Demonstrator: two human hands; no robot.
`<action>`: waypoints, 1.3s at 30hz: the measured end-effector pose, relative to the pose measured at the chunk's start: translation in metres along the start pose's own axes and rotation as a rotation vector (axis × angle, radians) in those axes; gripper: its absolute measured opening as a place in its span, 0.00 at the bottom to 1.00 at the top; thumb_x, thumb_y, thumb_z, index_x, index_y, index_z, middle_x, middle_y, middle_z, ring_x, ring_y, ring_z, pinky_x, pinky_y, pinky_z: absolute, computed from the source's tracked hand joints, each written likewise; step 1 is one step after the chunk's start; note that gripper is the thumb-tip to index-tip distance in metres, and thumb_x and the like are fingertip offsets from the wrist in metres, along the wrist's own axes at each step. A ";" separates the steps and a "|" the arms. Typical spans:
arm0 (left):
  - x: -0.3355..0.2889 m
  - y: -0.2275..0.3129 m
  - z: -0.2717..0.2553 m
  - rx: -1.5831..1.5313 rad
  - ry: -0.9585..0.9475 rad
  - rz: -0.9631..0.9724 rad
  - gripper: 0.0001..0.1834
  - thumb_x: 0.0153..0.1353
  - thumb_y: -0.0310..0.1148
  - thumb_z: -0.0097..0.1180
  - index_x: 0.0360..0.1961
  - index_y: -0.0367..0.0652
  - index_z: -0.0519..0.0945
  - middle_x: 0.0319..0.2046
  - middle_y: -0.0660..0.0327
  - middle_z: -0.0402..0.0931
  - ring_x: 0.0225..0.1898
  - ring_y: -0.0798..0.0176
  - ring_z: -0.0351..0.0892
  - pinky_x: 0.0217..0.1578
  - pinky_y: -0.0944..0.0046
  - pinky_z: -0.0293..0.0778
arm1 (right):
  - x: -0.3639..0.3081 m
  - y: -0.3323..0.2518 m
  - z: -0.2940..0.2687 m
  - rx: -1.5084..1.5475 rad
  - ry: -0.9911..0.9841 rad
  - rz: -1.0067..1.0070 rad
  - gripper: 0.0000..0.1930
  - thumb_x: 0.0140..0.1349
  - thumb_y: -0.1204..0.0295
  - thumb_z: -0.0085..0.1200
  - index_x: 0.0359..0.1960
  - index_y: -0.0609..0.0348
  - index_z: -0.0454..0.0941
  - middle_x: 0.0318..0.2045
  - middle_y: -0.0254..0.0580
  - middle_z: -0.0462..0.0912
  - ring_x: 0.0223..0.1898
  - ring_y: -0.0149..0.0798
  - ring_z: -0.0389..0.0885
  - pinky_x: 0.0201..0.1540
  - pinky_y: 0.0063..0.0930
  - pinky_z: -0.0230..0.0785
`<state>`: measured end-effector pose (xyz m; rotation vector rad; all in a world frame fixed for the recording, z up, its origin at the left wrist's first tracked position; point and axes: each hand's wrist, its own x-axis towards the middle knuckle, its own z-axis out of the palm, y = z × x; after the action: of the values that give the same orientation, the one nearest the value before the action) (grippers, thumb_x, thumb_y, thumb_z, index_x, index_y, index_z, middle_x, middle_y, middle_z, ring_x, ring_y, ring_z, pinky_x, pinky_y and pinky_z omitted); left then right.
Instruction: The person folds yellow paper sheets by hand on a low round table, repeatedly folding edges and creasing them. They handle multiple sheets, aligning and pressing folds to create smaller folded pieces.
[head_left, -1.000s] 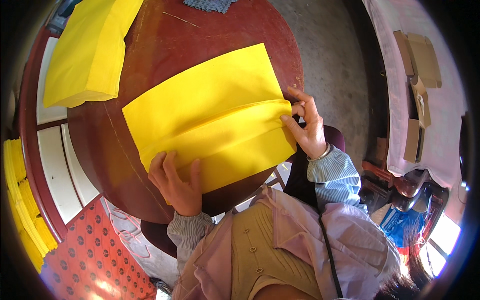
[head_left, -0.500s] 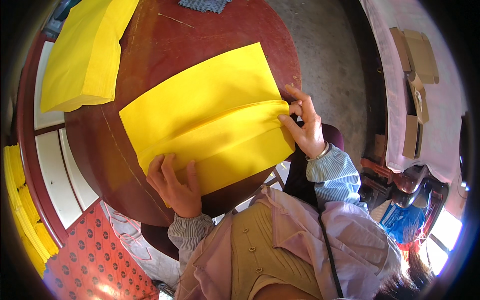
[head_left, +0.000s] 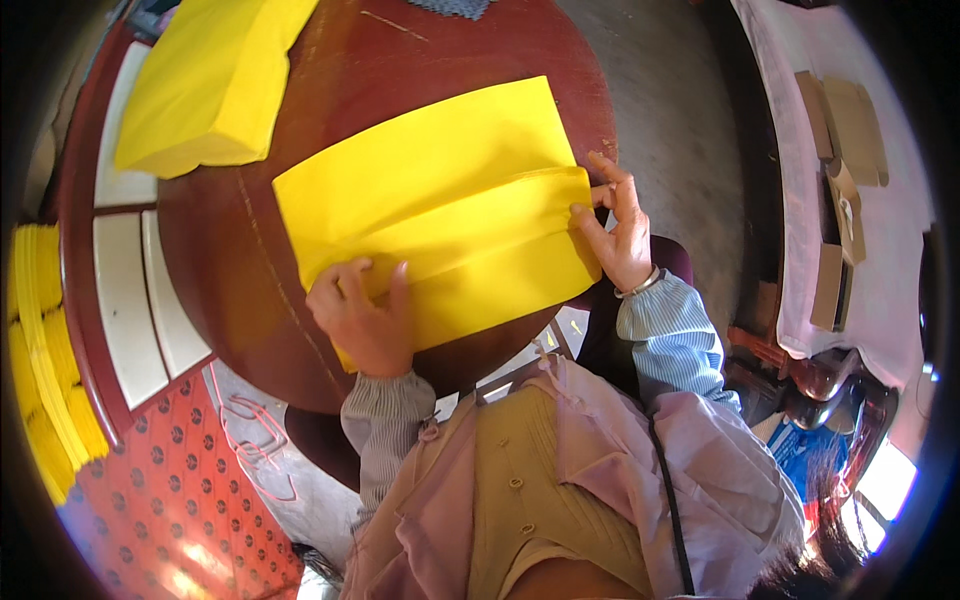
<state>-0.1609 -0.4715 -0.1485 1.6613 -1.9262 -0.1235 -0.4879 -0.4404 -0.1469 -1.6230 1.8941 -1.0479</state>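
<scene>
A yellow sheet of paper (head_left: 440, 165) lies on the dark red round table, a folded band running across it from left to right. On its lower left part rests my left hand (head_left: 365, 315), thumb and fingers apart, touching the fold's left end. My right hand (head_left: 625, 235) pinches the sheet's right edge at the fold. There the thumb is on top and the index finger stretches out beyond the edge. Whether the sheet is a single layer or several, I cannot tell.
A thick stack of yellow paper (head_left: 205, 90) stands at the table's (head_left: 225, 300) far left. More yellow bundles (head_left: 50, 350) lie at the left rim. Far right, opened cardboard boxes (head_left: 840, 170) sit on a pink cloth (head_left: 890, 290). A patterned red sheet (head_left: 185, 490) covers floor at lower left.
The raised fold has become flatter and more evenly creased. Both hands keep their places on the sheet. The whole view has shifted slightly, moving the left-hand things rightward.
</scene>
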 end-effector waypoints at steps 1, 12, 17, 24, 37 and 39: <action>0.001 -0.001 0.004 0.014 0.065 0.046 0.25 0.56 0.46 0.75 0.48 0.43 0.82 0.45 0.51 0.76 0.51 0.42 0.74 0.52 0.42 0.70 | 0.000 0.000 0.002 -0.014 0.021 -0.009 0.30 0.67 0.75 0.60 0.71 0.61 0.67 0.34 0.41 0.85 0.39 0.37 0.85 0.56 0.35 0.75; -0.009 -0.004 0.018 0.140 0.128 0.080 0.31 0.58 0.52 0.72 0.60 0.50 0.85 0.47 0.55 0.73 0.55 0.47 0.72 0.54 0.43 0.68 | 0.000 -0.004 0.014 -0.205 0.112 -0.047 0.33 0.62 0.71 0.62 0.70 0.52 0.69 0.49 0.52 0.85 0.51 0.52 0.82 0.60 0.52 0.73; -0.010 -0.003 0.019 0.149 0.152 0.077 0.28 0.59 0.53 0.71 0.57 0.50 0.86 0.47 0.56 0.72 0.54 0.49 0.71 0.53 0.45 0.68 | -0.008 -0.052 0.024 -0.582 0.369 -0.401 0.36 0.60 0.70 0.68 0.71 0.51 0.70 0.60 0.44 0.80 0.58 0.49 0.78 0.63 0.49 0.61; -0.010 -0.001 0.017 0.174 0.089 0.053 0.28 0.62 0.50 0.68 0.58 0.45 0.85 0.50 0.52 0.76 0.56 0.46 0.71 0.58 0.43 0.67 | -0.012 -0.087 0.133 -0.493 -0.244 -0.510 0.28 0.77 0.66 0.48 0.77 0.52 0.65 0.78 0.46 0.64 0.80 0.47 0.59 0.81 0.47 0.48; -0.010 -0.042 0.010 0.164 -0.187 0.073 0.40 0.75 0.51 0.52 0.80 0.40 0.58 0.81 0.51 0.54 0.83 0.51 0.46 0.80 0.46 0.46 | -0.008 -0.027 0.075 -0.942 -0.172 -0.337 0.35 0.80 0.51 0.43 0.83 0.47 0.53 0.83 0.37 0.52 0.84 0.38 0.47 0.83 0.50 0.38; -0.011 -0.052 0.002 0.171 -0.208 0.062 0.42 0.75 0.52 0.52 0.80 0.39 0.57 0.82 0.50 0.51 0.84 0.49 0.44 0.80 0.46 0.45 | -0.006 -0.004 0.043 -0.933 -0.149 -0.229 0.33 0.82 0.53 0.40 0.83 0.45 0.52 0.84 0.39 0.50 0.84 0.41 0.45 0.84 0.50 0.35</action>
<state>-0.1162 -0.4736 -0.1764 1.7552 -2.1958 -0.1137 -0.4521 -0.4457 -0.1719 -2.3495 2.2740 -0.0322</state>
